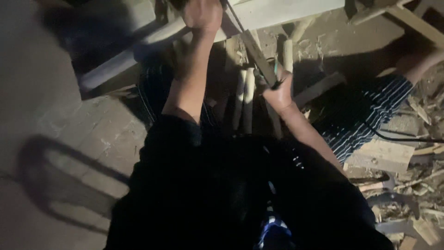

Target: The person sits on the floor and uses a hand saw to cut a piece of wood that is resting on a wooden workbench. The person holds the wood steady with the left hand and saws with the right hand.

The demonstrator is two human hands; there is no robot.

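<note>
My left hand (202, 15) presses down on a long pale wooden board (259, 14) that lies across the top of the view. My right hand (279, 90) grips the dark handle of a hand saw (257, 54), whose blade slants up toward the board near my left hand. Under the saw, several round wooden sticks (244, 97) lie side by side on the floor. My dark shirt fills the lower middle, and my striped trouser legs spread to either side.
Wood offcuts, chips and shavings (407, 185) litter the floor at the right, along with a flat wooden block (381, 155) and a black cable (402, 139). Bare concrete floor (51, 115) with dark shadows lies at the left. A wooden frame (416, 21) stands at the upper right.
</note>
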